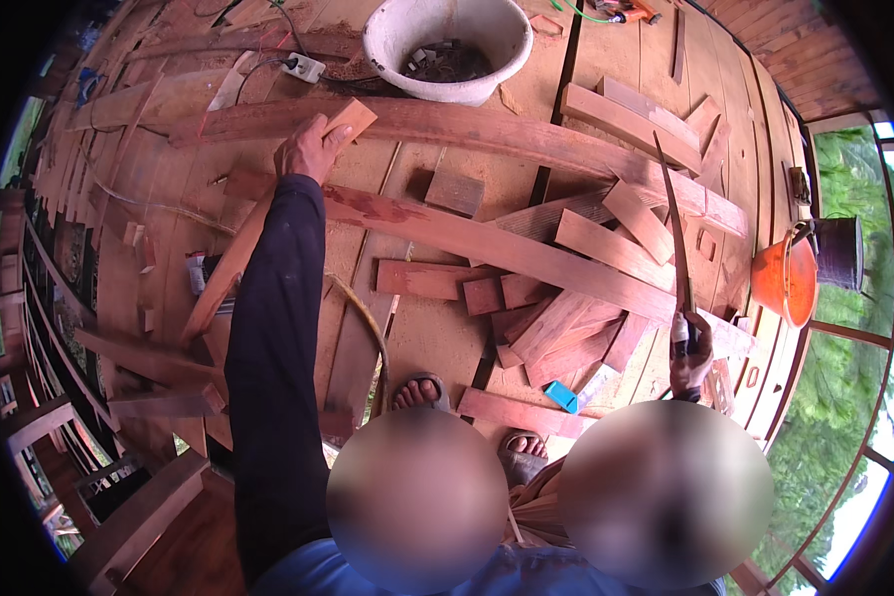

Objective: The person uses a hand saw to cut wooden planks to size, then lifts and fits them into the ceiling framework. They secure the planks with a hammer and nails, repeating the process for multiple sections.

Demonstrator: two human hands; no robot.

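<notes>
Left hand (311, 149): grip closed on far end of long reddish plank (268, 214), rough-sawn, running diagonally near-left over plank floor (437, 328). Right hand (689, 360): grip wrapped on handle of handsaw (672, 223), thin dark blade pointing far. Short flat offcuts (566, 318) piled between. Round white basin (447, 45) far; orange hard hat (785, 278) right.

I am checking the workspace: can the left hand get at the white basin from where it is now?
Probably yes: the left hand grips a plank end, and the white basin lies just beyond, with only low boards between.
</notes>
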